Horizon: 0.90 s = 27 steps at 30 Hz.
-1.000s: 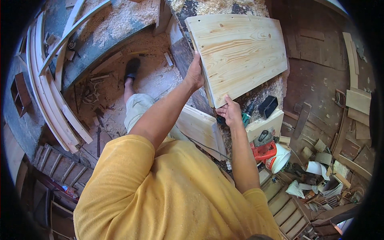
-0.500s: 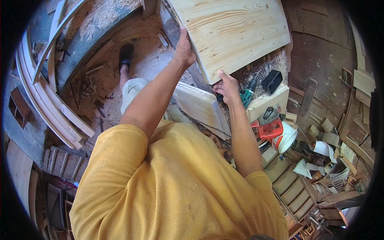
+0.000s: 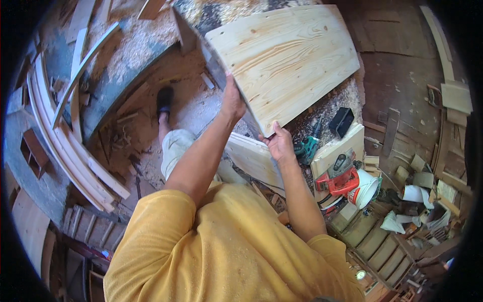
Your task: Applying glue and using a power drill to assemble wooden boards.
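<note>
A wide pale wooden panel (image 3: pixel 287 60) with dark knots lies tilted over the workbench in front of me. My left hand (image 3: pixel 233 99) grips its left edge, the fingers hidden beneath the wood. At the near corner my right hand (image 3: pixel 279 143) pinches the panel, thumb on top and fingers under it. Just right of that hand rests a green cordless drill (image 3: pixel 308 146), beside a black battery-like block (image 3: pixel 341 122). Below the panel, more boards (image 3: pixel 255 158) lean against the bench.
To the left, curved wooden strips (image 3: pixel 75 146) are stacked on a bench strewn with shavings. A red power tool (image 3: pixel 340 176) sits on a wooden block beside a white bucket (image 3: pixel 365 189). Slatted frames (image 3: pixel 375 246) and scraps lie at lower right.
The whole scene has shifted slightly in view, showing more of the panel's far end. Both hands keep their hold on the same edge and corner.
</note>
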Motion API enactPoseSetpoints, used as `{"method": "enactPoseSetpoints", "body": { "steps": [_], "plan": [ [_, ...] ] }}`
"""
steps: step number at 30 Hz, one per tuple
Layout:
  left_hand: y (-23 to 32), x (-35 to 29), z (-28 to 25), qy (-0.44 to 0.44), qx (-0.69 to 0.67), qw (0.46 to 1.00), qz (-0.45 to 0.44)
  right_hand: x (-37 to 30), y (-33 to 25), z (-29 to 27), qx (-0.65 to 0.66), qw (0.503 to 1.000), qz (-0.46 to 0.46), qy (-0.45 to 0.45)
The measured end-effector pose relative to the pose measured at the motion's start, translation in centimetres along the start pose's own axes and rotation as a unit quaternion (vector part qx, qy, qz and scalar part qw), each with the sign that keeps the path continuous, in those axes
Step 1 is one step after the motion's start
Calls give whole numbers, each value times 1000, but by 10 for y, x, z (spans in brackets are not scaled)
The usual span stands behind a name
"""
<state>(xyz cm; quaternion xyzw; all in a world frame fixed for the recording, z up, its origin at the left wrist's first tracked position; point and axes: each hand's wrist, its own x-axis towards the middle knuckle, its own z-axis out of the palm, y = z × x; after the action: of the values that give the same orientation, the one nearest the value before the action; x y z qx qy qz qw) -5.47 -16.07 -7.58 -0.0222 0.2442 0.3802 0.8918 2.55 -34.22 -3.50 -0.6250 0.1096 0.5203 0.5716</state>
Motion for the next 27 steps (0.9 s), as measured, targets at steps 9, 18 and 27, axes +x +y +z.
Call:
{"method": "enactPoseSetpoints", "body": {
  "steps": [9,18,27],
  "plan": [
    [66,29,-11,28,286,958,13,12,6,-30,53,995,-24,81],
    [108,56,3,68,376,921,-78,4,11,6,62,985,-53,150],
    [140,73,-2,14,376,907,-188,5,25,29,67,974,-77,204]
  ]
}}
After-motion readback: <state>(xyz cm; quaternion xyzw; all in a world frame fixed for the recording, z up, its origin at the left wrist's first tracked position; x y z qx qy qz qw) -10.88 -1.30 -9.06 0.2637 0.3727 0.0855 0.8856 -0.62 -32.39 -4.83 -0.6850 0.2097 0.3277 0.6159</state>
